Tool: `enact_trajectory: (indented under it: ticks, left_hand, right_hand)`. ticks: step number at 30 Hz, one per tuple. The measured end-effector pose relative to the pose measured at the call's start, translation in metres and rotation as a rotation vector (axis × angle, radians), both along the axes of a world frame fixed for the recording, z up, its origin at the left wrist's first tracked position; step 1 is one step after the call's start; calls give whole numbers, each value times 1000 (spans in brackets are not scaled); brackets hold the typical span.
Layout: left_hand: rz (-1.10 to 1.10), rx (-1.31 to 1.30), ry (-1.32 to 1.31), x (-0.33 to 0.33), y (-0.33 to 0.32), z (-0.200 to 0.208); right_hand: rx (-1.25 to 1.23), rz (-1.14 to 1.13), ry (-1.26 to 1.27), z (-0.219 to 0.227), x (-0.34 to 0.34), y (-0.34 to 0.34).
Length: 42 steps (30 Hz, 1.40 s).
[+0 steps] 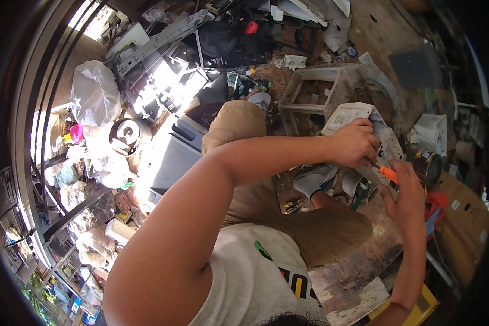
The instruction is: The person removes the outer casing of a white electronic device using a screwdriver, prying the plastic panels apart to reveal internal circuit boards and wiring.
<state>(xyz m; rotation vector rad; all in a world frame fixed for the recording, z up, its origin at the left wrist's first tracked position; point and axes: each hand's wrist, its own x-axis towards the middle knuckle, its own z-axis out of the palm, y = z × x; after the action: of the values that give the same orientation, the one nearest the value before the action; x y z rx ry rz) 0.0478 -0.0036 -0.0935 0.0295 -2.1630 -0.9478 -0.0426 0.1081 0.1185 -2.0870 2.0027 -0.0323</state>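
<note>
An off-white appliance casing (339,117) with a perforated metal plate (388,145) is tilted at the right, in front of my knees. My left hand (356,142) reaches across my body, its fingers closed on the casing's edge. In my right hand (407,195) is a screwdriver (388,174), held by its orange handle. It points left toward the plate and my left fingers. Its tip is hidden, so I cannot tell what it touches.
A worn wooden stool frame (289,100) stands beyond the casing. Yellow-handled pliers (292,205) lie near my foot. A grey plastic housing (174,155) is at left, a round tin (428,165) and cardboard (462,214) at right. Scrap parts (223,41) pile up at the back.
</note>
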Motion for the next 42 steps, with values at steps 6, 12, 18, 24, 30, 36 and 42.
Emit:
enact_trajectory:
  ticks: [6, 12, 18, 24, 30, 36, 42]
  left_hand:
    - [12, 20, -4, 2, 1, 5]
    - [20, 43, 52, -4, 2, 0]
    - [29, 24, -71, -4, 1, 7]
    - [44, -5, 23, -6, 2, 0]
    - [30, 26, -175, -2, 0, 19]
    - [-38, 20, 15, -5, -4, 3]
    - [23, 75, -142, -3, -3, 20]
  right_hand:
    - [89, -65, 6, -5, -16, 10]
    - [0, 75, -16, -1, 0, -4]
    - [161, -214, 108, -14, -26, 18]
    - [64, 152, 33, -7, -24, 0]
    - [226, -328, 50, -8, -24, 15]
    - [79, 169, 35, -1, -29, 3]
    - [125, -226, 74, -3, -22, 9]
